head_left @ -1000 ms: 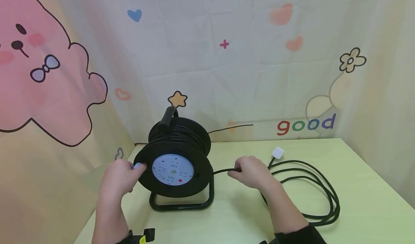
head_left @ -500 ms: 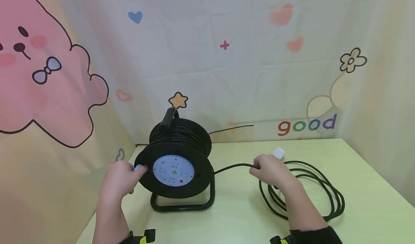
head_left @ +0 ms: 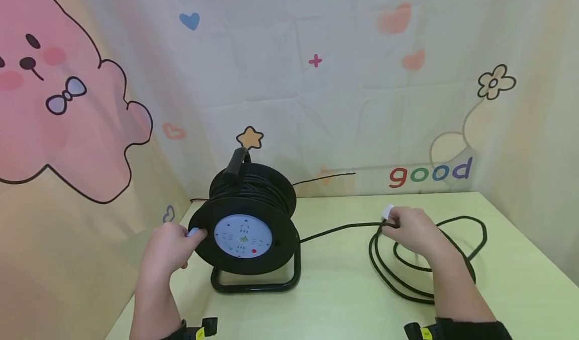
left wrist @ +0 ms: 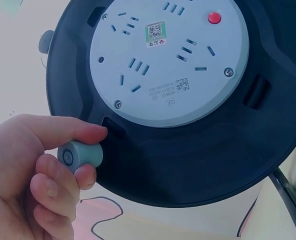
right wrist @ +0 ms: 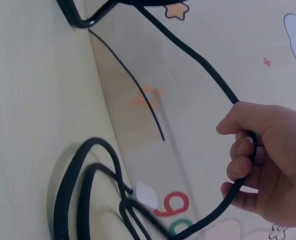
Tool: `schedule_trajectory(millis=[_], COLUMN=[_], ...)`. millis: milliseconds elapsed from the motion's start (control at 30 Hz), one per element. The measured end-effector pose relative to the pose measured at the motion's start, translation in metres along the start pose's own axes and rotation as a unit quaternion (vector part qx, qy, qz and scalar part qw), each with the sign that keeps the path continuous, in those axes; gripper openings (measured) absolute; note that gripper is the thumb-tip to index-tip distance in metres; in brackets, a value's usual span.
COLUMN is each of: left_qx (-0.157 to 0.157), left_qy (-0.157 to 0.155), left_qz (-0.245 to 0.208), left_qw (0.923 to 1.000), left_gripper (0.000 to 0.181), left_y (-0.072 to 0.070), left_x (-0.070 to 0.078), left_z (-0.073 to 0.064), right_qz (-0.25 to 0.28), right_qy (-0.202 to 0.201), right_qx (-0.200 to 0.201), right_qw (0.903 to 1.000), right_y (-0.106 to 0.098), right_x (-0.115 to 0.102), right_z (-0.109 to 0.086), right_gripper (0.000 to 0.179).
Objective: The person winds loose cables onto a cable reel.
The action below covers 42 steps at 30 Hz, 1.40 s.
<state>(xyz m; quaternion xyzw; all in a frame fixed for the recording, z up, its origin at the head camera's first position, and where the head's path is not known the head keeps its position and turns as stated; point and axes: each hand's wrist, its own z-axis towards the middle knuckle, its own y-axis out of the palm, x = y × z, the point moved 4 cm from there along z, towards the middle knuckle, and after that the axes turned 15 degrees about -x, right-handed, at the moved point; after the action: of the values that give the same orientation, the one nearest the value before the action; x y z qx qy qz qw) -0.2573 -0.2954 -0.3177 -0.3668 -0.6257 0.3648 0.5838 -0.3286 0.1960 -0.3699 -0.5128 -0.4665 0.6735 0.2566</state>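
Cloth backdrop [head_left: 334,114], one: pale, lightly creased, behind and at both sides. Prints: pink cartoon animal [head_left: 81,134] with bow tie [head_left: 67,95], left; blue heart [head_left: 189,21], upper left; two pink hearts [head_left: 394,18], upper right; orange star [head_left: 250,137], centre-left; outlined flower [head_left: 496,82], right; word "good" [head_left: 433,173] in coloured letters, low right. Table [head_left: 339,290], one: pale yellow-green, backed by cloth. Light: soft, diffuse.

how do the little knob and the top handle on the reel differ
The knob is pale blue-grey, while the handle is black. The knob is short and stubby; the handle is longer. The left hand pinches the knob, while no hand touches the handle. Both are parts of the reel.
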Motion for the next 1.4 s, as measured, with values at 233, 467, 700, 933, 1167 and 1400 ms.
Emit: schedule_trajectory(millis=[233, 467, 700, 933, 1167, 1400], left_qx=[0.004, -0.002, -0.006, -0.003, 0.009, 0.045], left_qy=[0.004, -0.004, -0.007, -0.007, -0.003, -0.001], left_qz=[-0.005, -0.011, -0.003, -0.007, -0.013, -0.022], left_qw=[1.0, 0.9999, 1.0, 0.9999, 0.9999, 0.9987], left_gripper=[0.055, 0.055, 0.054, 0.053, 0.053, 0.05], left_y=[0.001, 0.0, 0.0, -0.001, -0.001, -0.002], left_x=[0.001, 0.001, 0.001, 0.002, 0.005, 0.007], left_z=[0.0, -0.001, 0.0, -0.001, -0.002, -0.002], right_qz=[-0.016, -0.053, -0.058, -0.049, -0.02, 0.02], right_qy=[0.015, 0.058, 0.037, 0.026, 0.035, 0.008], right_qx=[0.032, 0.039, 0.053, 0.063, 0.073, 0.064], right_qw=[0.9993, 0.9961, 0.9962, 0.9965, 0.9965, 0.9977], right_y=[-0.021, -0.036, -0.036, -0.035, -0.035, -0.034], right_x=[0.038, 0.065, 0.067, 0.068, 0.069, 0.059], right_z=[-0.018, -0.035, -0.035, -0.034, -0.037, -0.036], right_gripper=[0.022, 0.035, 0.041, 0.04, 0.049, 0.041])
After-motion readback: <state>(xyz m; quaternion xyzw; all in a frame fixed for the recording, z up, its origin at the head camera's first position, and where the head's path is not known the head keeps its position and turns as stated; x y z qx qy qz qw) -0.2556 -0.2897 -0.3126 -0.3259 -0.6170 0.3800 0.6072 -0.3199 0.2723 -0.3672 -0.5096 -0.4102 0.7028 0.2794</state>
